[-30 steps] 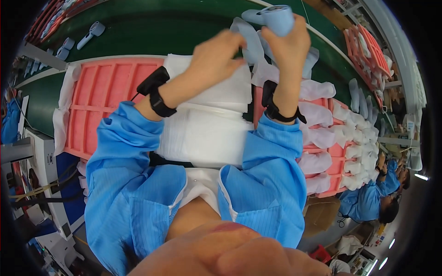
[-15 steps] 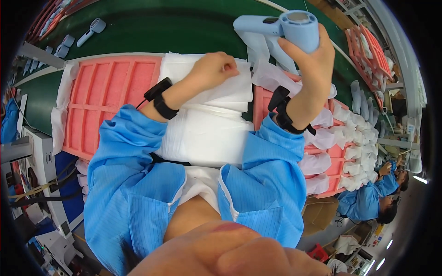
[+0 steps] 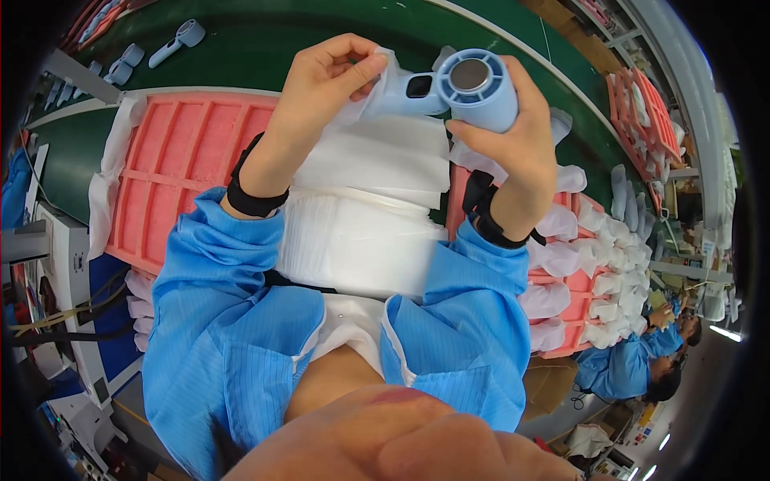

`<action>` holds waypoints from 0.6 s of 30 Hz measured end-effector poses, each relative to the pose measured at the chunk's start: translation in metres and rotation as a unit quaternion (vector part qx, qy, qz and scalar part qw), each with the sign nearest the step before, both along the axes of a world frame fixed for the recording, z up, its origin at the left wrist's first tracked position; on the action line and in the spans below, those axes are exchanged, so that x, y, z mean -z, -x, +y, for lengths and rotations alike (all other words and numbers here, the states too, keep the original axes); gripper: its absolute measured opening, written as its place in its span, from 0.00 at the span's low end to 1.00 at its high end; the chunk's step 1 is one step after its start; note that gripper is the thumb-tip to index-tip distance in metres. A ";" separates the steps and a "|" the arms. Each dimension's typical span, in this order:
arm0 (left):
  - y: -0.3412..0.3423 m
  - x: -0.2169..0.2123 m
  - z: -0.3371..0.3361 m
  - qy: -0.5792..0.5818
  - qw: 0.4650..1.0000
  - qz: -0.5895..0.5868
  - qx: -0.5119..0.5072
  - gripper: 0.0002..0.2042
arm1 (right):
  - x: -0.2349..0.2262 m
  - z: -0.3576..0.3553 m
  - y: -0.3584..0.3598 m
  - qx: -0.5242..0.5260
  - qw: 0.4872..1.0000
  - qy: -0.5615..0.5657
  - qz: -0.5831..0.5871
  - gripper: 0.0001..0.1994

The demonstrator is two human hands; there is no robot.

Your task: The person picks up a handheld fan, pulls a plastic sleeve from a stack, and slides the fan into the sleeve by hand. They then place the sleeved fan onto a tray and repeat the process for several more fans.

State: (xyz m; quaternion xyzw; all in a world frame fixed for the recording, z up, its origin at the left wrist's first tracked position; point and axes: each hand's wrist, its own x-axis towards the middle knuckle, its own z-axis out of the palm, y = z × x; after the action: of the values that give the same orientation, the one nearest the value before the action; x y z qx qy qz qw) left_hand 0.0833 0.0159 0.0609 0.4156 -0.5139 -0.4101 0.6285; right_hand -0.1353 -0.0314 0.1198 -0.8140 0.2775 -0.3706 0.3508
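A light blue handheld fan [image 3: 493, 110] is gripped at its round head by my right hand [image 3: 517, 132], thumb below and fingers around the far side. Its handle points left into a thin white translucent sleeve [image 3: 388, 84]. My left hand [image 3: 329, 80] pinches the edge of that sleeve between thumb and fingers; part of the handle is hidden by it. Below both hands lies a thick stack of flat white sleeves [image 3: 361, 240], close to my chest.
An unfilled pink compartment tray [image 3: 180, 180] lies left of the stack. To the right, another pink tray [image 3: 577, 301] holds several white-wrapped pieces. More blue fans [image 3: 190, 34] rest on the green surface [image 3: 257, 48] at far left. Another person in blue [image 3: 626, 365] works at far right.
My left hand has moved up and away from the stack, bringing a sleeve onto the fan's handle. My right hand has drawn the fan slightly left and lower.
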 end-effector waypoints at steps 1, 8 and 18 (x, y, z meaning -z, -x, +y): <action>0.001 0.002 -0.001 0.002 1.000 0.024 -0.016 0.07 | 0.001 0.000 -0.005 -0.011 1.000 -0.003 0.010 0.26; -0.005 -0.003 -0.004 -0.045 0.988 0.143 0.038 0.07 | 0.010 0.004 -0.019 0.100 0.989 0.113 -0.006 0.24; 0.000 -0.006 0.002 0.191 0.965 -0.065 -0.170 0.05 | 0.032 0.003 -0.055 0.003 0.959 0.280 -0.051 0.30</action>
State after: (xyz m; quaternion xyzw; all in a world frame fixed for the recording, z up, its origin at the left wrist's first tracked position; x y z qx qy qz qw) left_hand 0.0833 0.0179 0.0670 0.3949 -0.5441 -0.1642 0.7218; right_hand -0.0800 -0.0285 0.0875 -0.8588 0.1471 -0.4754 0.1218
